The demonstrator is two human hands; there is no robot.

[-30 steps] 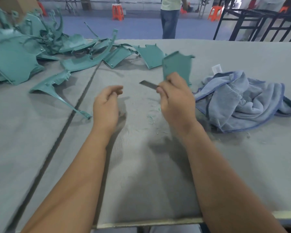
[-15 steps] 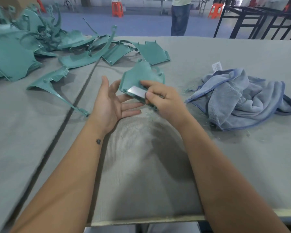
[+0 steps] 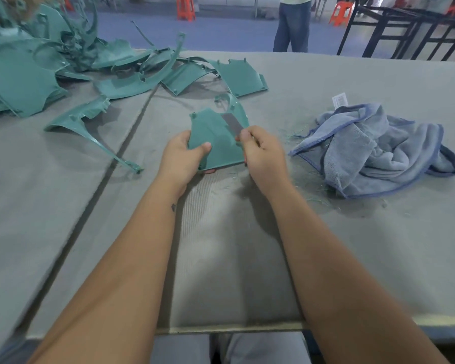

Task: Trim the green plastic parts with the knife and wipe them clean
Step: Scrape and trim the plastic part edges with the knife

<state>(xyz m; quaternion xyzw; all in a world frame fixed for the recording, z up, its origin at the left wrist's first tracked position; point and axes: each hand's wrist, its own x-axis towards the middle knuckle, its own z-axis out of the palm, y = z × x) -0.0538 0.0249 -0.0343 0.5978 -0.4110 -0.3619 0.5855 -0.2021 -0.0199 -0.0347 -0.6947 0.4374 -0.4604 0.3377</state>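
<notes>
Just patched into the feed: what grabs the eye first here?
Centre frame, the left hand grips a green plastic part while the right hand pinches a flat grey blade laid across it. A heap of green parts fills the far left; a crumpled blue cloth lies right.

No text, brand, number or sign can be read anywhere in the head view. The one thing that bears print is a small white tag (image 3: 340, 100) sewn to the far edge of the crumpled blue cloth (image 3: 373, 148); it carries a few dark lines, too small and blurred to make out. A small dark mark (image 3: 173, 207) sits on the inside of the left wrist, and its shape cannot be told either.
</notes>
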